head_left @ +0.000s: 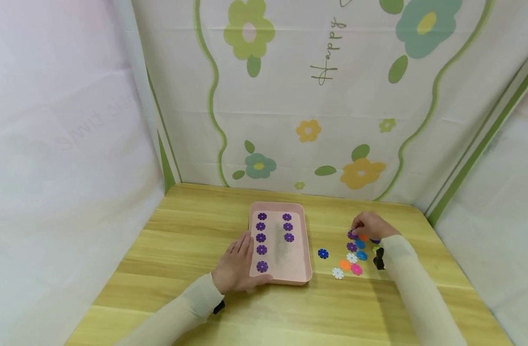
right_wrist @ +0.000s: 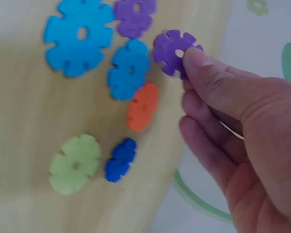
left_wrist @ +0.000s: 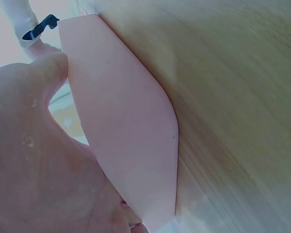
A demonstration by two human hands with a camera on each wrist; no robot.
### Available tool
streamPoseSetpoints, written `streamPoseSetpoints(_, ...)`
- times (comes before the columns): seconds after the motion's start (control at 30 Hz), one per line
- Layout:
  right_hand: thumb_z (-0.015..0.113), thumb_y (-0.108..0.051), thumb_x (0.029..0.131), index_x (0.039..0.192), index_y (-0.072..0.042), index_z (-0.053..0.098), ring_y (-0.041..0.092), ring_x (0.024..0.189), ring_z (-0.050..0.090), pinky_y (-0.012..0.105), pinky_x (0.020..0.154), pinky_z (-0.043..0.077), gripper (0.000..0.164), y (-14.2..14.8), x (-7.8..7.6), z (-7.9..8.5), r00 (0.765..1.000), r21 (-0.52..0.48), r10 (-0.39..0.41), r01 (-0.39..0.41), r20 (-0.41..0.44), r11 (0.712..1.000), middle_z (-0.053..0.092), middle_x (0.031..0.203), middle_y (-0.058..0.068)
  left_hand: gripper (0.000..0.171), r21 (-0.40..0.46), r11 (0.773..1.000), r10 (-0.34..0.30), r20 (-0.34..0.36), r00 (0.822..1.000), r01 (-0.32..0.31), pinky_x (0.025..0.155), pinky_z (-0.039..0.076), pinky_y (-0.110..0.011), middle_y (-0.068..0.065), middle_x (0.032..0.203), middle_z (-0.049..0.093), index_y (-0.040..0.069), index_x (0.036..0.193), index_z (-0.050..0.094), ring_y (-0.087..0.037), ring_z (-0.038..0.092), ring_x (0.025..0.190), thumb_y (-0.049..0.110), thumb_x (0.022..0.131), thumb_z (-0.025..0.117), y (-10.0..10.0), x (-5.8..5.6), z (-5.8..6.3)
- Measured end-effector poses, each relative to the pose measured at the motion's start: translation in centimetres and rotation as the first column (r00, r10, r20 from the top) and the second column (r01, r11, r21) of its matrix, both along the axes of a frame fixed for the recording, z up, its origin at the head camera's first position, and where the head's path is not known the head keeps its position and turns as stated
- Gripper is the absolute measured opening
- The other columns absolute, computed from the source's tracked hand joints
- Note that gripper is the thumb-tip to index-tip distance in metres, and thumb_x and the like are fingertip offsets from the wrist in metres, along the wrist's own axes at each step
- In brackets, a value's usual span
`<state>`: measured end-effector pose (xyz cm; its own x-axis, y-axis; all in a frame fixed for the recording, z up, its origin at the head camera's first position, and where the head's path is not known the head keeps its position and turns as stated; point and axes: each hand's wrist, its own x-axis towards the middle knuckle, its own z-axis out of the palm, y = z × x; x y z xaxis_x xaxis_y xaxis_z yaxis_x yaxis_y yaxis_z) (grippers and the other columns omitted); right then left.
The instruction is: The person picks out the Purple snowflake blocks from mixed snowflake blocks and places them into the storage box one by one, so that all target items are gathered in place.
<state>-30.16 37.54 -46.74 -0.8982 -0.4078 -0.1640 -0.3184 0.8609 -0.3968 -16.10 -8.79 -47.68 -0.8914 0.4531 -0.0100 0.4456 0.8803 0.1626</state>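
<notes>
My right hand [head_left: 374,225] pinches a purple snowflake disc [right_wrist: 166,54] between thumb and fingers, at the right side of the table. In the right wrist view the disc is lifted clear of the loose pieces. My left hand [head_left: 234,266] rests against the left side of a pink tray [head_left: 308,254], its fingers extended along the wall and its thumb across the near rim. Inside the tray, several purple discs [head_left: 261,250] form a column on the left. Another 3 purple discs [head_left: 288,227] line up at the upper right.
Loose discs lie right of the tray: a dark blue one [head_left: 323,253], white [head_left: 337,273], pink [head_left: 356,269], orange [head_left: 345,265], light blue [head_left: 362,256], purple [head_left: 352,247] and, in the right wrist view, light green [right_wrist: 75,165]. A flowered cloth [head_left: 272,105] stands behind the wooden table [head_left: 194,221].
</notes>
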Motion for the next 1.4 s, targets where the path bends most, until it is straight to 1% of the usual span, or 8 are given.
streamPoseSetpoints(0.1, 0.068, -0.006, 0.102, 0.094, -0.005, 0.08, 0.014, 0.067, 0.06, 0.026, 0.064, 0.053, 0.015, -0.4, 0.2, 1.1, 1.0, 0.013, 0.021, -0.022, 0.011, 1.0, 0.076, 0.085, 0.006, 0.121, -0.01, 1.0, 0.001, 0.005, 1.0, -0.001, 0.129, 0.035, -0.052, -0.029, 0.171, 0.027, -0.009, 0.162, 0.029, -0.043, 0.031, 0.159, 0.085, 0.089, 0.054, 0.0, 0.0, 0.1)
streamPoseSetpoints(0.27, 0.065, -0.007, 0.104, 0.092, -0.007, 0.08, 0.01, 0.065, 0.054, 0.025, 0.064, 0.049, 0.019, -1.3, 0.7, 2.5, 0.998, 0.019, 0.046, -0.046, 0.036, 0.999, 0.075, 0.085, 0.009, 0.122, -0.017, 1.0, -0.003, 0.011, 1.0, 0.003, 0.128, 0.035, -0.053, -0.029, 0.171, 0.026, -0.009, 0.162, 0.028, -0.043, 0.031, 0.159, 0.085, 0.089, 0.054, -0.1, 0.0, 0.1)
streamPoseSetpoints(0.4, 0.065, -0.006, 0.104, 0.092, -0.007, 0.08, 0.013, 0.066, 0.055, 0.025, 0.063, 0.049, 0.019, -2.3, 0.9, 3.2, 0.996, 0.007, 0.071, -0.071, 0.049, 0.997, 0.076, 0.086, 0.011, 0.12, -0.023, 1.0, -0.008, 0.009, 1.0, 0.008, 0.128, 0.035, -0.054, -0.03, 0.171, 0.026, -0.009, 0.162, 0.028, -0.044, 0.03, 0.16, 0.083, 0.09, 0.055, -0.1, -0.1, 0.2)
streamPoseSetpoints(0.7, 0.069, -0.009, 0.102, 0.09, -0.013, 0.082, 0.015, 0.073, 0.061, 0.026, 0.067, 0.053, 0.018, -5.3, 0.7, 4.3, 0.988, -0.001, 0.129, -0.13, 0.082, 0.992, 0.078, 0.089, 0.001, 0.121, -0.046, 0.999, -0.005, 0.002, 1.0, 0.005, 0.129, 0.035, -0.051, -0.028, 0.171, 0.028, -0.008, 0.162, 0.031, -0.042, 0.031, 0.16, 0.086, 0.089, 0.052, 0.0, -0.1, 0.1)
streamPoseSetpoints(0.87, 0.07, -0.008, 0.101, 0.091, -0.013, 0.082, 0.017, 0.075, 0.065, 0.026, 0.068, 0.054, 0.017, -7.7, 0.9, 5.1, 0.979, -0.006, 0.186, -0.186, 0.088, 0.983, 0.078, 0.088, -0.002, 0.12, -0.047, 0.999, -0.006, -0.002, 1.0, 0.006, 0.129, 0.035, -0.051, -0.027, 0.171, 0.028, -0.008, 0.162, 0.031, -0.041, 0.031, 0.16, 0.086, 0.089, 0.052, 0.0, -0.1, 0.1)
streamPoseSetpoints(1.03, 0.073, -0.01, 0.1, 0.091, -0.015, 0.082, 0.009, 0.071, 0.058, 0.023, 0.067, 0.054, 0.014, -10.5, 1.0, 5.9, 0.965, 0.039, 0.252, -0.256, 0.071, 0.966, 0.076, 0.083, -0.005, 0.121, -0.039, 0.999, -0.004, 0.006, 1.0, 0.004, 0.129, 0.035, -0.051, -0.028, 0.172, 0.027, -0.008, 0.162, 0.03, -0.042, 0.031, 0.16, 0.086, 0.089, 0.052, -0.1, 0.0, 0.1)
streamPoseSetpoints(1.2, 0.074, -0.011, 0.099, 0.091, -0.016, 0.083, 0.006, 0.07, 0.059, 0.021, 0.068, 0.055, 0.012, -13.8, 1.1, 6.5, 0.947, 0.056, 0.314, -0.318, 0.069, 0.947, 0.077, 0.084, -0.005, 0.122, -0.03, 1.0, 0.004, 0.021, 1.0, -0.003, 0.129, 0.034, -0.052, -0.027, 0.172, 0.025, -0.008, 0.163, 0.028, -0.042, 0.03, 0.16, 0.086, 0.089, 0.052, -0.1, 0.0, 0.2)
streamPoseSetpoints(1.4, 0.074, -0.009, 0.099, 0.091, -0.015, 0.082, 0.005, 0.073, 0.06, 0.021, 0.071, 0.056, 0.013, -17.1, 1.3, 6.4, 0.932, 0.07, 0.352, -0.358, 0.083, 0.931, 0.075, 0.085, -0.007, 0.122, -0.039, 0.999, 0.005, 0.019, 1.0, -0.004, 0.129, 0.034, -0.051, -0.026, 0.173, 0.026, -0.007, 0.163, 0.029, -0.041, 0.029, 0.161, 0.087, 0.089, 0.051, 0.0, 0.0, 0.1)
